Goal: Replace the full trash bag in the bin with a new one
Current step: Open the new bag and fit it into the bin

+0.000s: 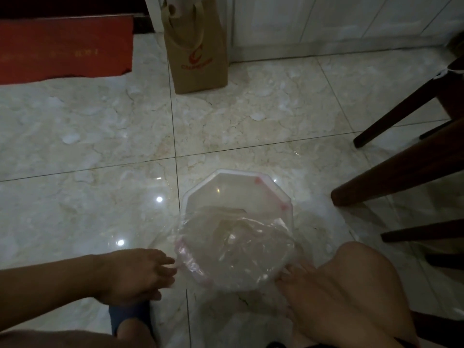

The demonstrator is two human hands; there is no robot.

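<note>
- The bin (237, 222), a white octagonal tub, stands on the floor (100, 136) at lower centre of the frame, with the clear new bag (233, 249) draped across its mouth, likely so the rim can be folded over.
- The left hand (136, 275), fingers loosely curled, pinches the bag's pink-edged hem at the bin's lower left.
- The right hand (293, 277) touches the lower-right rim; its grip I cannot tell.

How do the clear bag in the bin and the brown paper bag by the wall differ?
The clear bag is thin, see-through and crumpled, lining the white bin; the brown paper bag is opaque and stands upright alone. The left hand touches the clear bag's edge; nothing touches the paper bag.
</note>
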